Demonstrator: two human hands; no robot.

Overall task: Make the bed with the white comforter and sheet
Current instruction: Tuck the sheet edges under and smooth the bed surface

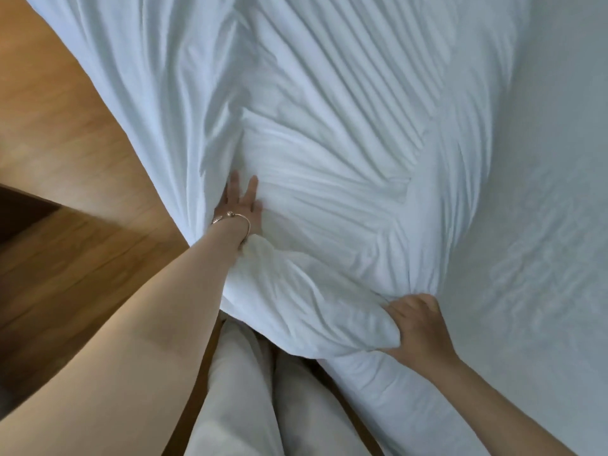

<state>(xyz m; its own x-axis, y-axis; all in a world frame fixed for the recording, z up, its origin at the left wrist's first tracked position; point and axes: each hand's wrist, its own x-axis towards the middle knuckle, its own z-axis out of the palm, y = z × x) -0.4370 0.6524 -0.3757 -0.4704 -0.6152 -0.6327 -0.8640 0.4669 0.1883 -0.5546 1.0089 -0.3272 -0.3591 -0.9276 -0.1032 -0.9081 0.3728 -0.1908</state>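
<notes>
Wooden floor (82, 153) runs along the left of the bed (559, 159), which fills the upper and right part of the view under white cloth. Smooth sheet (552, 245) covers the bed's right side. Across the middle lies the comforter (329, 192), heavily creased, its folds fanning from the near edge toward the far end, and its left edge hangs over the bed's side toward the floor.

At the near corner the comforter is bunched into a thick roll. My left hand (241, 200) lies flat on it near the left edge, fingers straight and slightly spread, pressing into the cloth; a thin bracelet (232, 218) circles the wrist. My right hand (416, 324) is at the near edge, fingers curled round a gathered fold of the comforter and gripping it, with creases radiating from the grip.

Below, between the arms, pale trousers (243, 390) show, standing close against the bed's near corner.
</notes>
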